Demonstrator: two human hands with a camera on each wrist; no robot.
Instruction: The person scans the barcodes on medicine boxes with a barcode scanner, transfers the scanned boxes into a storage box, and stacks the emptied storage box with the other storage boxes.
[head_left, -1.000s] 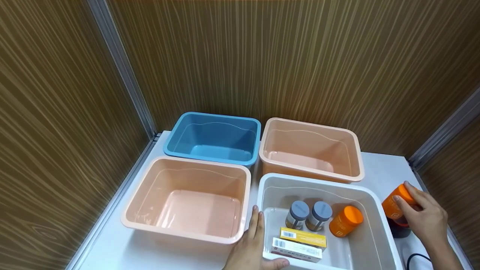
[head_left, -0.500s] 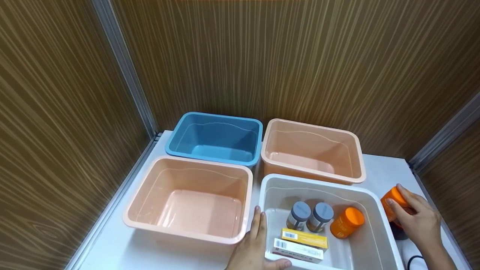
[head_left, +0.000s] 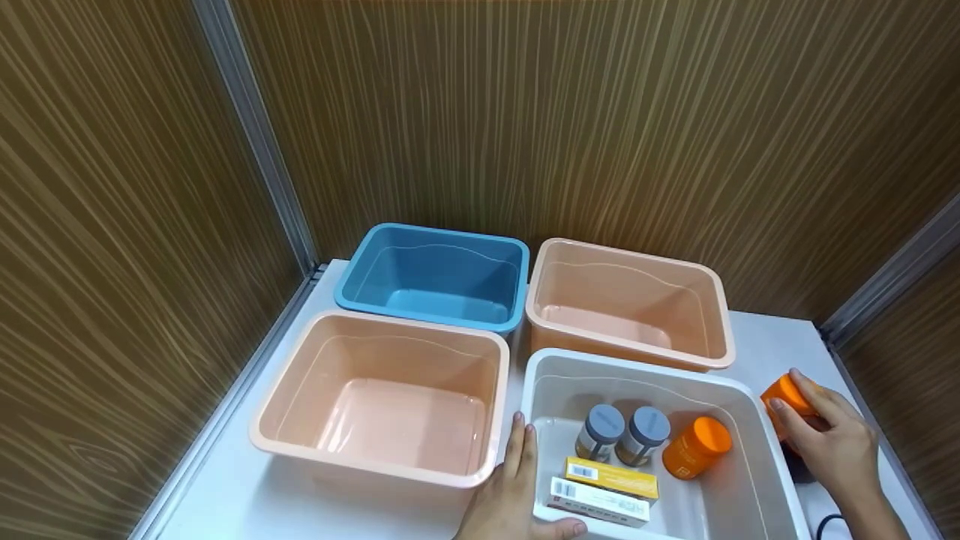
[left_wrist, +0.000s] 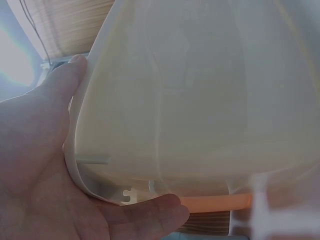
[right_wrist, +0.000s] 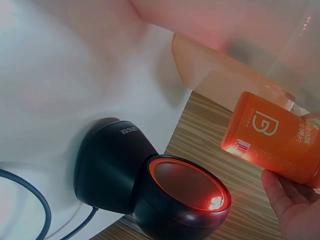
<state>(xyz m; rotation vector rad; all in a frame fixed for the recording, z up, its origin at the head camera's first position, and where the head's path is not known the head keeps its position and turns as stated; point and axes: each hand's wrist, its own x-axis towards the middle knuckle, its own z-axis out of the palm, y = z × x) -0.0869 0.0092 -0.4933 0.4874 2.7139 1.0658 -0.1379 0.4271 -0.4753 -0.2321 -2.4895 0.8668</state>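
Observation:
My right hand [head_left: 838,444] grips an orange bottle with an orange lid [head_left: 789,393], to the right of the white bin [head_left: 645,366]. In the right wrist view the bottle [right_wrist: 270,142] has its white logo and a small barcode label in sight. Near it is a black barcode scanner [right_wrist: 112,162], its round window lit red; in the head view the hand mostly covers it. My left hand [head_left: 504,499] lies against the front left corner of the white bin, fingers straight along the outer side, thumb along the front rim.
Inside the white bin are two grey-lidded jars [head_left: 600,432], another orange bottle [head_left: 694,450], a yellow box [head_left: 611,478] and a white box [head_left: 598,500]. Around it stand a blue bin [head_left: 431,319] and two peach bins [head_left: 379,469]. A black cable [right_wrist: 37,195] runs from the scanner.
My right hand has shifted slightly left and lower with the orange bottle, which has tipped a little over the scanner. The left hand stays at the white bin's corner.

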